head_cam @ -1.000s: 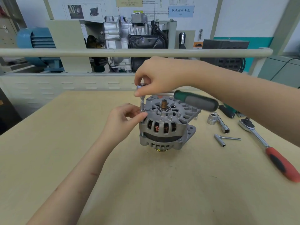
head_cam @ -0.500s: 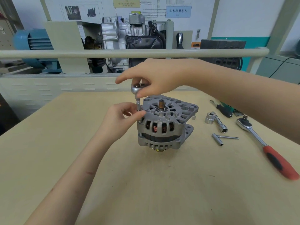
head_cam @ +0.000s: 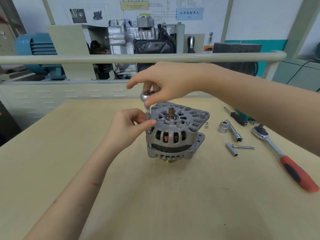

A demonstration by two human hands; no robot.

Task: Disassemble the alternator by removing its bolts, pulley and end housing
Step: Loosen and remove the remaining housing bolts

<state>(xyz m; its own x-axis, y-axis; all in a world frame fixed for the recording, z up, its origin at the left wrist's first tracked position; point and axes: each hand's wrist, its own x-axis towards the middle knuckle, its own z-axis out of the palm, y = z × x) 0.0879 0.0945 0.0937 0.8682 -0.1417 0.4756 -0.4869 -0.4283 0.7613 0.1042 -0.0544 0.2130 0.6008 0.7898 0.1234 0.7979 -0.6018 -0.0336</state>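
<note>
The grey alternator (head_cam: 174, 135) stands on the table (head_cam: 155, 205) with its pulley (head_cam: 170, 161) facing down and its shaft end (head_cam: 171, 113) pointing up. A thin socket extension (head_cam: 148, 113) stands upright on a bolt at the housing's left edge. My left hand (head_cam: 124, 129) pinches this extension just above the housing. My right hand (head_cam: 169, 82) grips the small ratchet's round silver head (head_cam: 145, 96) on top of the extension. The ratchet's handle is hidden behind my right hand and arm.
To the right of the alternator lie a small socket (head_cam: 206, 125), a large socket with adapter (head_cam: 223, 127), a long socket (head_cam: 232, 149), a loose bolt (head_cam: 244, 147), a black-handled tool (head_cam: 239, 118) and a red-handled ratchet (head_cam: 294, 172). A rail (head_cam: 69, 58) crosses behind the table.
My right hand has turned the small ratchet, so its green handle has swung out of sight behind my arm. My left hand stays pinched on the extension.
</note>
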